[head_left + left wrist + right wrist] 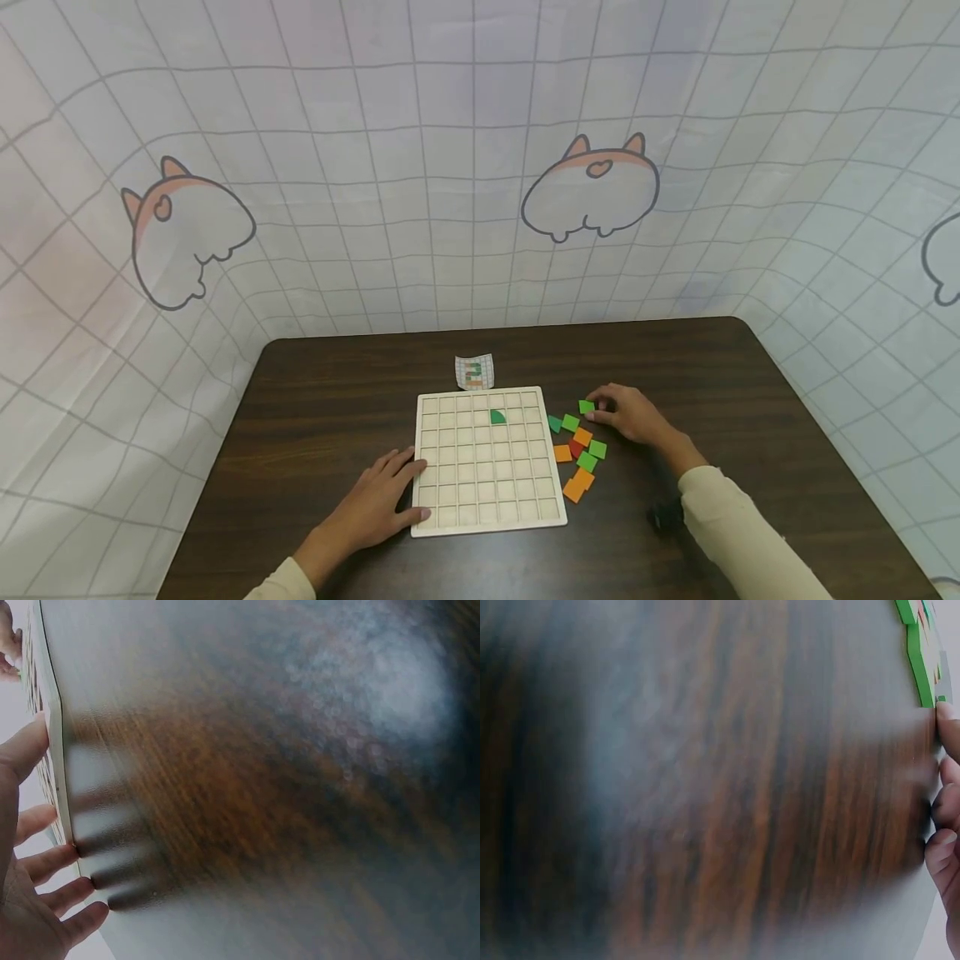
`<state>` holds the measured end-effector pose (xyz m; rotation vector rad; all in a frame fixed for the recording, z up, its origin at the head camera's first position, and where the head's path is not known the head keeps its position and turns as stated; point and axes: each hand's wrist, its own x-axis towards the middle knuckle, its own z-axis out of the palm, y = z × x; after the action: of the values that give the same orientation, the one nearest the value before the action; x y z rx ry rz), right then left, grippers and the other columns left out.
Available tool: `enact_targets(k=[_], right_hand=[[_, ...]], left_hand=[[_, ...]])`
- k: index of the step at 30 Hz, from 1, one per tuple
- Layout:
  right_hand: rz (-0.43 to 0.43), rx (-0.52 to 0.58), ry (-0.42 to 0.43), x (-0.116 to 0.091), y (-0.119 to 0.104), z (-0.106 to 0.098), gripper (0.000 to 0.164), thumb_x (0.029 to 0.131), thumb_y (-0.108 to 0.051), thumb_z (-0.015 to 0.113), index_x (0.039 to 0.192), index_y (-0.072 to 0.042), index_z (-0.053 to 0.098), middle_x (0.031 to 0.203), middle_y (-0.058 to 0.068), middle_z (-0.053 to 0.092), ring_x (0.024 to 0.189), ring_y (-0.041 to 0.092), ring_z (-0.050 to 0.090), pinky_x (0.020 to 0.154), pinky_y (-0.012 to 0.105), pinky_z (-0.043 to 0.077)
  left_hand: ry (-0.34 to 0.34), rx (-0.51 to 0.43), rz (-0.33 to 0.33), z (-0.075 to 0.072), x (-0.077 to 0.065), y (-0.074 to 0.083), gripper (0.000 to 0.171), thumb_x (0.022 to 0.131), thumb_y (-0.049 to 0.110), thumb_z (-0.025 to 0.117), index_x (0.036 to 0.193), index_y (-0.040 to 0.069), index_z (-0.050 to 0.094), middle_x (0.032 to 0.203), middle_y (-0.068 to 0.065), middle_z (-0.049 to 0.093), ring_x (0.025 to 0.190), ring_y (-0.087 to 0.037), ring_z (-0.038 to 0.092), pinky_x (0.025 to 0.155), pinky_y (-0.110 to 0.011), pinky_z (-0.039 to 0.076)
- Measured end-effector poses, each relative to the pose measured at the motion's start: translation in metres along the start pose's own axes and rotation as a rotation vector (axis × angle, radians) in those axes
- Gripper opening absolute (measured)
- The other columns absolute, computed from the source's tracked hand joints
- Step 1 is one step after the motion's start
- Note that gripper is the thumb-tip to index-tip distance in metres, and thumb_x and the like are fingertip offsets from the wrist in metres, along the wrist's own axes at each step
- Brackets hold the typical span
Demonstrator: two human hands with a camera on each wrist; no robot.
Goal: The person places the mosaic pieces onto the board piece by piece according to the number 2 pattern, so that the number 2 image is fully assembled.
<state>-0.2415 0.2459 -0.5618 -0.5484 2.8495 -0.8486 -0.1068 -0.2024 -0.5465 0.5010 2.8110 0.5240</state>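
A pale square board [477,518] with a grid of recessed cells lies on the table. One dark green quarter-round tile [498,417] sits in a cell in its upper part. My left hand [377,498] rests at the board's left edge, fingers spread, with the thumb and a fingertip over the rim. In the left wrist view, that hand's fingertips meet the board's side [61,776]. To the right of the board, my right hand [633,415] pinches a light green square tile [586,407] between thumb and fingers, at the far end of the loose tiles.
Several loose orange tiles [574,490], green tiles [587,462] and a red tile [576,448] lie close to the board's right side. Behind the board is a small printed pattern sheet [475,372]. A black object [664,516] lies near the right forearm. A patterned curtain [480,167] surrounds the table.
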Motion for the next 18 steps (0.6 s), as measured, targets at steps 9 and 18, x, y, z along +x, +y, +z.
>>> enact_targets(k=[9,18], right_hand=[[0.029,0.052,-0.042,-0.001,-0.004,-0.001,0.034,0.094,-0.030,0.072,0.120,-0.008,0.067,0.081,-0.003,0.060,0.059,0.010,0.052,0.056,0.026,0.044],[0.073,0.134,-0.025,-0.003,-0.008,-0.009,0.033,0.095,-0.028,0.071,0.120,-0.006,0.067,0.079,-0.001,0.066,0.050,0.014,0.053,0.048,0.029,0.048]], left_hand=[[-0.010,0.000,-0.009,0.000,0.000,0.000,0.073,0.090,0.054,0.070,0.148,0.017,0.048,0.160,-0.014,0.037,0.146,-0.042,0.035,0.108,-0.068,0.034],[-0.012,-0.004,-0.016,-0.002,0.000,0.002,0.073,0.089,0.054,0.071,0.148,0.017,0.049,0.160,-0.014,0.037,0.146,-0.042,0.035,0.107,-0.068,0.034]])
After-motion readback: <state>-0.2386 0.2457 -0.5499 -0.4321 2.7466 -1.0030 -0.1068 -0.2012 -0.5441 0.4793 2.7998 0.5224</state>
